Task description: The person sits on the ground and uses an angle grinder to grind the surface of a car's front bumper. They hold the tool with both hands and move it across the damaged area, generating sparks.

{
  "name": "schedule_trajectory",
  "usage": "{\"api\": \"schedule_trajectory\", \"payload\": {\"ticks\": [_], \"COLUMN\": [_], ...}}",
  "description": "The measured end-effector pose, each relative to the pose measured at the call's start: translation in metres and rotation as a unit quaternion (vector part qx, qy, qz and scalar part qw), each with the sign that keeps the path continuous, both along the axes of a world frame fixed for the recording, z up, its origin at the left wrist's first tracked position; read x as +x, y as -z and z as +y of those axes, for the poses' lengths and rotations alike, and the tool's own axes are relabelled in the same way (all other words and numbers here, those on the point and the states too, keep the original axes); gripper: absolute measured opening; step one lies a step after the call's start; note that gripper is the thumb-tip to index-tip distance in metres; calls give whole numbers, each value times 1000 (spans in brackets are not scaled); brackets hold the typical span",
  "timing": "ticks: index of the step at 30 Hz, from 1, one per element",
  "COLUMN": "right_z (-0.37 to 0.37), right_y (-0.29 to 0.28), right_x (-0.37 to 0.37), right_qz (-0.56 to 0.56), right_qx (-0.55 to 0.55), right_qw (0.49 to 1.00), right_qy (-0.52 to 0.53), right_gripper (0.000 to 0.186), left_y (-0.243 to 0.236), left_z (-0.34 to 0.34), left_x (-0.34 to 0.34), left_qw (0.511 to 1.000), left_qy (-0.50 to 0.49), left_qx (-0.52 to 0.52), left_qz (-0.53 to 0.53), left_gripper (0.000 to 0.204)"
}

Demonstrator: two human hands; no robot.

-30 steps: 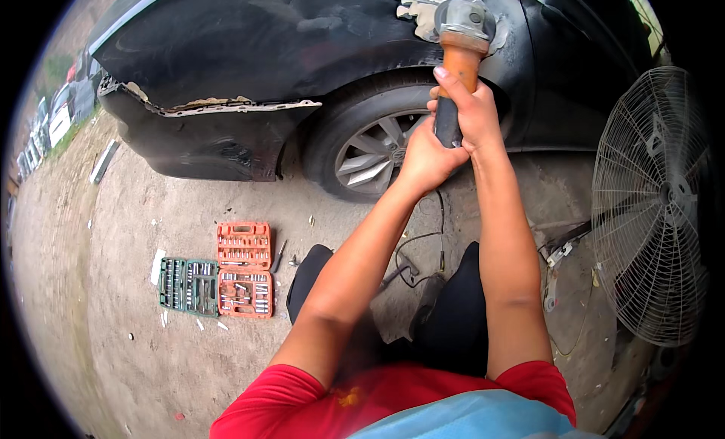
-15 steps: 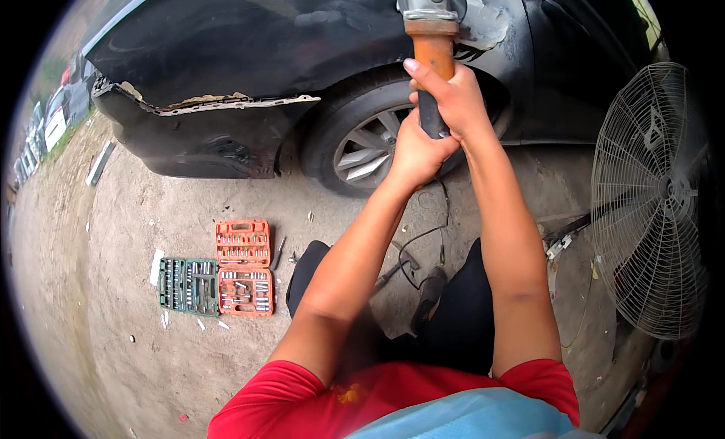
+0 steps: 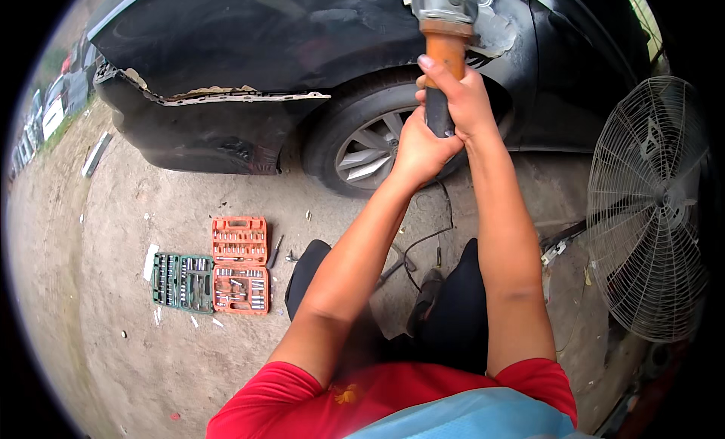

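Both my hands are wrapped round an orange and black angle grinder (image 3: 447, 55). My left hand (image 3: 424, 148) closes on the rear of its black handle, while my right hand (image 3: 467, 99) grips higher, around the orange body. The grinder's grey metal head points away from me, over the black car's fender (image 3: 510, 54) above the wheel. There the paint is sanded to a grey, whitish patch, partly hidden behind the grinder head. I cannot see whether its disc touches the panel. Below my hands, a dark power cord (image 3: 447, 212) loops down to the ground.
Left on the dirt ground lie an open orange socket set (image 3: 240, 267), an open green one (image 3: 181, 282) and a screwdriver (image 3: 276, 250). A hammer (image 3: 390, 271) rests between my legs. A large wire-caged fan (image 3: 649, 205) stands at right. The car's wheel (image 3: 366, 148) is ahead.
The grinder and both hands have shifted slightly to the right in the picture and a little down along the fender. My grip is the same.
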State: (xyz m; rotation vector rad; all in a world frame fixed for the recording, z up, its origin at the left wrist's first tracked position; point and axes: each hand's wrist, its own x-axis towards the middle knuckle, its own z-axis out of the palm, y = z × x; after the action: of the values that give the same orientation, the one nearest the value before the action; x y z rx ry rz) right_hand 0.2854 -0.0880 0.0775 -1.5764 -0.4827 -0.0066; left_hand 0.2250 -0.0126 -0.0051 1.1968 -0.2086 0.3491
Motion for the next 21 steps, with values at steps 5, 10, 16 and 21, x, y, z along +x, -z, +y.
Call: {"api": "schedule_trajectory", "payload": {"ticks": [5, 10, 16, 21], "right_z": [-30, -11, -35, -18], "right_y": [12, 7, 14, 13], "right_x": [6, 4, 8, -1], "right_qz": [48, -34, 33, -43], "right_qx": [88, -39, 67, -20], "right_qw": [992, 999, 995, 998], "right_qy": [70, 7, 66, 29], "right_gripper": [52, 56, 55, 54], "left_y": [-1, 11, 12, 18], "left_z": [-7, -12, -20, -19], "left_x": [4, 6, 13, 8], "left_qw": [994, 1000, 997, 1000], "left_qy": [18, -2, 17, -4], "left_qx": [99, 0, 73, 20], "left_qz": [32, -3, 25, -3], "left_gripper": [42, 40, 37, 41]}}
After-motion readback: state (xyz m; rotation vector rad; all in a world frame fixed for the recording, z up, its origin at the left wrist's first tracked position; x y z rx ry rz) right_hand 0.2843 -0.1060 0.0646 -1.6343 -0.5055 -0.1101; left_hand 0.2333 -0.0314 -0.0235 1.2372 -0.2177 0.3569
